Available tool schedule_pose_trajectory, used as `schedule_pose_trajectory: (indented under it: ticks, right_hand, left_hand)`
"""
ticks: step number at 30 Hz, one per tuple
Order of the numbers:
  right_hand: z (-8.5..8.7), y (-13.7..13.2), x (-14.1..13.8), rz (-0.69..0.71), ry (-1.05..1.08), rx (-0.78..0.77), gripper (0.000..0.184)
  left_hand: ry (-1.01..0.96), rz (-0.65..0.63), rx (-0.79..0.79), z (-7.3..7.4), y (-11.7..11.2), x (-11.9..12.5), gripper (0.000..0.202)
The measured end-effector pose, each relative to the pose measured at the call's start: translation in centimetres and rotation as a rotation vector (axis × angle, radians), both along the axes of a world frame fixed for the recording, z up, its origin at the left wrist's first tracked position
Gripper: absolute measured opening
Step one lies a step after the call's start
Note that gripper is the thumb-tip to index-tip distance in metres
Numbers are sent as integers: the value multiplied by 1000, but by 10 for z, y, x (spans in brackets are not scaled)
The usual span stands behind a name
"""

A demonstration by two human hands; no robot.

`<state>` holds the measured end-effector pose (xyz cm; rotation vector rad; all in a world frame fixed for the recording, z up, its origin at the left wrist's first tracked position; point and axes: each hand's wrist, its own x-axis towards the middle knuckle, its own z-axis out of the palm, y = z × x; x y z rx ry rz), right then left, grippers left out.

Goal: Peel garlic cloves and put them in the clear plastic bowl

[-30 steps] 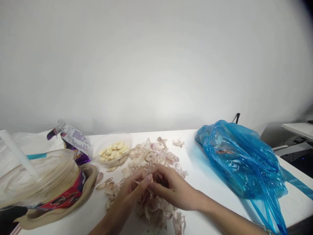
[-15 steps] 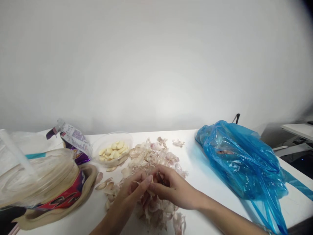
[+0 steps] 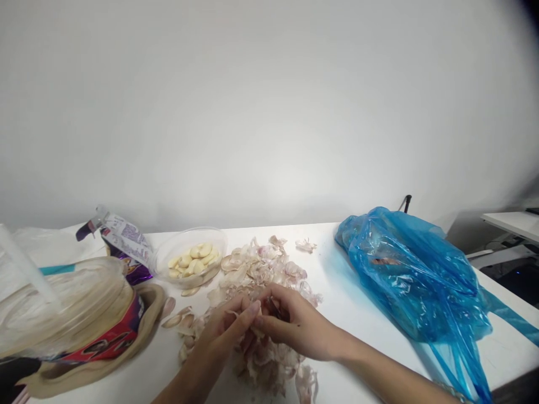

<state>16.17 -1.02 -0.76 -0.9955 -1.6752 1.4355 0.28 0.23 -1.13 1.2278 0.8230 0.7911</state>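
My left hand [image 3: 225, 328] and my right hand [image 3: 295, 325] meet fingertip to fingertip over a heap of pale pink garlic skins [image 3: 269, 269] on the white table [image 3: 345, 314]. Both pinch a garlic clove [image 3: 257, 310] that is mostly hidden by the fingers. A clear bowl [image 3: 191, 264] with several peeled yellow cloves stands just behind and left of the hands. A few unpeeled cloves [image 3: 179, 321] lie loose to the left of my left hand.
A crumpled blue plastic bag [image 3: 412, 275] fills the right side of the table. At the left stand a plastic drink cup with a straw [image 3: 71, 314] and a purple snack packet [image 3: 126, 247]. A white wall rises behind. Another table edge [image 3: 514, 220] shows far right.
The hands stay together on the clove, with only small finger shifts. The view has drifted slightly.
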Motion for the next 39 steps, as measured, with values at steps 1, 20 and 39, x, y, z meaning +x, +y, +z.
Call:
schedule_pose_trajectory:
  ticks: [1, 20, 39]
  right_hand:
    - [0, 0, 0, -10, -16, 13, 21]
    - [7, -3, 0, 17, -79, 107, 9]
    - [5, -3, 0, 13, -110, 95, 11]
  left_hand:
    - [-4, 0, -2, -1, 0, 0, 27]
    - [52, 42, -25, -4, 0, 0, 24]
    - [32, 26, -45, -4, -1, 2, 22]
